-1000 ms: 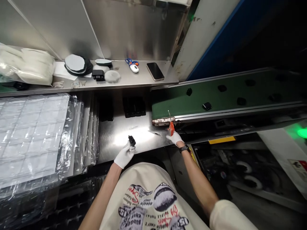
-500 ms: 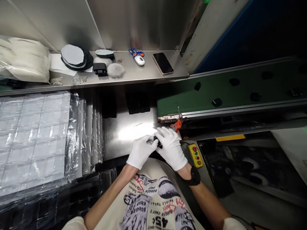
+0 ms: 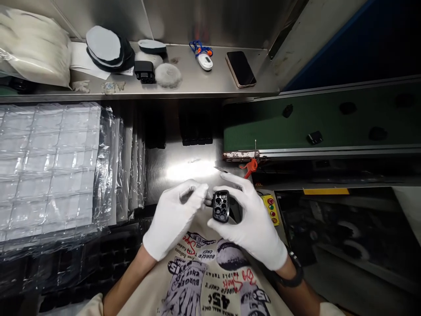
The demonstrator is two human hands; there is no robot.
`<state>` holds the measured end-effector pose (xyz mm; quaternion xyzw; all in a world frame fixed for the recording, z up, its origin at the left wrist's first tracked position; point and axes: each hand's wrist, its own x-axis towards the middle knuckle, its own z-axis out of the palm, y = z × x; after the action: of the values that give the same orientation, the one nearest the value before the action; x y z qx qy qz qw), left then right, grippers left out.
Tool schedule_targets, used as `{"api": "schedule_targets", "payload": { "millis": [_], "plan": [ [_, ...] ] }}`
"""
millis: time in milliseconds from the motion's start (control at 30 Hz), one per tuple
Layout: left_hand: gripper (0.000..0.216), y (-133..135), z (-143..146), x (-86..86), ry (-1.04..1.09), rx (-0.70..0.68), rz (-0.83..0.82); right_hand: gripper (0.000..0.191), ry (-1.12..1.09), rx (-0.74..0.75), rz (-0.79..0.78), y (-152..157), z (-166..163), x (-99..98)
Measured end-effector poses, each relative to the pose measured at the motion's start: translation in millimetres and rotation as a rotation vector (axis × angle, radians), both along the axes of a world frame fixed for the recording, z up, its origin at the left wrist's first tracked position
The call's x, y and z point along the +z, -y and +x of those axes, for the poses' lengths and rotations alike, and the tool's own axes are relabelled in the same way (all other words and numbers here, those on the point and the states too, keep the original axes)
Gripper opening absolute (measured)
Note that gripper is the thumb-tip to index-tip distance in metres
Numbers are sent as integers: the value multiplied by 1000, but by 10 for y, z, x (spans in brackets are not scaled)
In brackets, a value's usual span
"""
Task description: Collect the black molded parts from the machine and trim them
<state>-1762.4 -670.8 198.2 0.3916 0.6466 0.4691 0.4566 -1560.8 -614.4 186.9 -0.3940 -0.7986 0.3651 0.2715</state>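
My right hand (image 3: 248, 219), in a white glove, grips a small black plastic housing (image 3: 221, 206) between thumb and fingers. The housing stands tilted toward me and shows several round openings inside a rounded rim. Just left of it, my gloved left hand (image 3: 179, 215) is closed, thumb and fingertips pinched together beside the housing's edge. What lies in that pinch is hidden. A thin pointed metal tip (image 3: 219, 169) shows past my right index finger; whether I hold it or it lies on the steel worktop (image 3: 167, 182) I cannot tell.
Stacked clear plastic trays (image 3: 52, 166) fill the left. A green conveyor belt (image 3: 263, 127) with several black parts runs right. Orange-handled tool (image 3: 251, 166) and yellow button box (image 3: 272, 210) sit beside my right hand. The shelf holds a phone (image 3: 241, 69) and pads (image 3: 104, 44).
My hands have drawn slightly apart. The black housing, mostly covered by fingers before, now shows its openings in my right hand. The camera view has shifted.
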Motion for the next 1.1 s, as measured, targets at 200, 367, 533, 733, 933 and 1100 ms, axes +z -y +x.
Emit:
{"api": "schedule_targets", "payload": {
  "millis": [200, 367, 533, 733, 933, 1100],
  "plan": [
    [38, 39, -46, 8, 25, -8, -33, 61, 4, -8, -29, 117, -36, 17],
    [32, 77, -74, -19, 69, -32, -19, 59, 22, -35, 6, 189, -63, 21],
    [30, 115, -75, 22, 53, -30, -31, 63, -1, -22, -56, 247, -61, 6],
    [37, 132, -65, 36, -18, -17, -29, 62, 34, -28, 18, 262, -90, -23],
    [21, 220, 22, 30, -510, -33, 228, 48, 180, -111, 401, 214, -162, -154],
    [16, 233, 53, -46, -341, -9, 84, 67, 192, -18, 410, 93, -114, -231]
  ]
}}
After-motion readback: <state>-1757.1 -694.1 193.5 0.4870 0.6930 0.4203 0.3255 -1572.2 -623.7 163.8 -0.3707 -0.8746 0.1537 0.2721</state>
